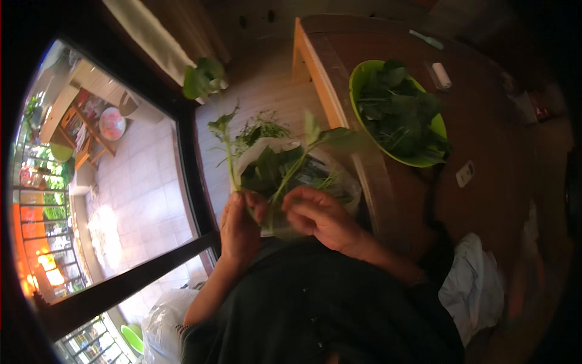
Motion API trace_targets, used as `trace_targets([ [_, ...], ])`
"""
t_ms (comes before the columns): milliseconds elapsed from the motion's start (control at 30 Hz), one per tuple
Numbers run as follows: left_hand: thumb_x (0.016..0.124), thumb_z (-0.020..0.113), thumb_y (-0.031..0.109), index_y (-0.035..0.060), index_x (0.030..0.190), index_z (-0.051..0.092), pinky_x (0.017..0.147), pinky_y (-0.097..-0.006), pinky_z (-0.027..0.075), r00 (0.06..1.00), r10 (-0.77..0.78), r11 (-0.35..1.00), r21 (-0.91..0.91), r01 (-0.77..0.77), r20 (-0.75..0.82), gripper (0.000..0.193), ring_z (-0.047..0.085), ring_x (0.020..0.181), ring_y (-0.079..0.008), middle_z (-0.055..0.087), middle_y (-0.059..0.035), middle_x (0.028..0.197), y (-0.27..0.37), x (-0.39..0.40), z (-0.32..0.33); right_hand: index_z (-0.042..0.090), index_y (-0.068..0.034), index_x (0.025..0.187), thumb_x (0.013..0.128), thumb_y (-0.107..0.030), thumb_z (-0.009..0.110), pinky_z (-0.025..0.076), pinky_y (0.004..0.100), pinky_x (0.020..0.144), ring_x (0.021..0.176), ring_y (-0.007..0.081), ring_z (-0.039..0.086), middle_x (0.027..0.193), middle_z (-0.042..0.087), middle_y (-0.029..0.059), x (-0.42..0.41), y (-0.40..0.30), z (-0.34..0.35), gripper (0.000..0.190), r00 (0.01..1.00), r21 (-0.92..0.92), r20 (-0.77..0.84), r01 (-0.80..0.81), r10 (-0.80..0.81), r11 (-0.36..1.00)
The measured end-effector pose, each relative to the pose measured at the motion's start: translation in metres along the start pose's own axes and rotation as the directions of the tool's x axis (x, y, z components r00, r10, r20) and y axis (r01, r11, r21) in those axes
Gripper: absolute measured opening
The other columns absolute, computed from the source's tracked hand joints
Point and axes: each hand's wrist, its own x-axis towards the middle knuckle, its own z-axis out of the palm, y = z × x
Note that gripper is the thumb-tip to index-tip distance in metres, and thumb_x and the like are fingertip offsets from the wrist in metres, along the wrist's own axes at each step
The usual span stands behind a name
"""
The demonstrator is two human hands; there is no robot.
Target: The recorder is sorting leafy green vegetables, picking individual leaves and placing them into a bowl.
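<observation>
My left hand (239,230) grips a long leafy green stem (230,157) that rises to broad leaves at its top. A second, blurred leafy stem (291,175) slants up to the right between my hands; its lower end is indistinct. My right hand (318,216) is close beside that stem with curled fingers, and motion blur hides whether they pinch it. Beyond and below my hands is a plastic bag (348,177) with leaves and cut stems in it. A lime-green basin (359,84) heaped with dark green leaves (398,107) stands on the table to the right.
The brown wooden table (491,136) bears a white roll-like item (441,75), a small white card-like object (465,174) and a pale handled tool (426,39). Thin greens (261,129) are beyond the bag. A dark-framed glass door (188,173) stands at left. White cloth (473,282) hangs at lower right.
</observation>
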Motion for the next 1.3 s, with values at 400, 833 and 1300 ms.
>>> trace_targets([
  [400,0.106,0.033,0.032,0.0089,0.086,0.041,0.060,-0.0242,0.029,0.991,0.122,0.992,-0.019,-0.124,-0.053,0.031,0.033,0.064,-0.0097,0.037,0.0007,0.069,0.010,0.004,0.005,0.063,0.003,0.117,0.093,-0.006,0.061,0.049,0.0254,0.074,0.082,0.0105,0.056,0.108,0.064,0.0073,-0.038,-0.123,-0.059,0.026,0.505,-0.995,-0.093,-0.082,-0.858,0.059],
  [833,0.104,0.039,0.042,0.0057,0.093,0.050,0.070,-0.0281,0.036,0.994,0.101,0.995,-0.021,-0.100,0.042,0.039,0.045,0.072,-0.0153,0.051,-0.0063,0.076,0.004,0.007,-0.002,0.063,0.000,0.106,0.097,-0.014,0.059,0.048,0.0256,0.072,0.081,0.0105,0.058,0.088,0.060,0.0022,0.002,-0.023,-0.011,0.017,0.951,-0.840,0.131,0.256,-0.279,0.479],
  [1300,0.104,0.039,0.042,0.0087,0.090,0.046,0.065,-0.0269,0.034,0.992,0.102,0.995,0.011,-0.103,0.074,0.037,0.041,0.067,-0.0141,0.047,-0.0045,0.073,0.002,-0.003,0.009,0.063,-0.007,0.108,0.098,-0.020,0.061,0.042,0.0203,0.061,0.067,0.0039,0.050,0.083,0.059,-0.0042,0.022,0.002,-0.007,0.017,0.995,-0.344,-0.039,0.072,-0.091,0.936],
])
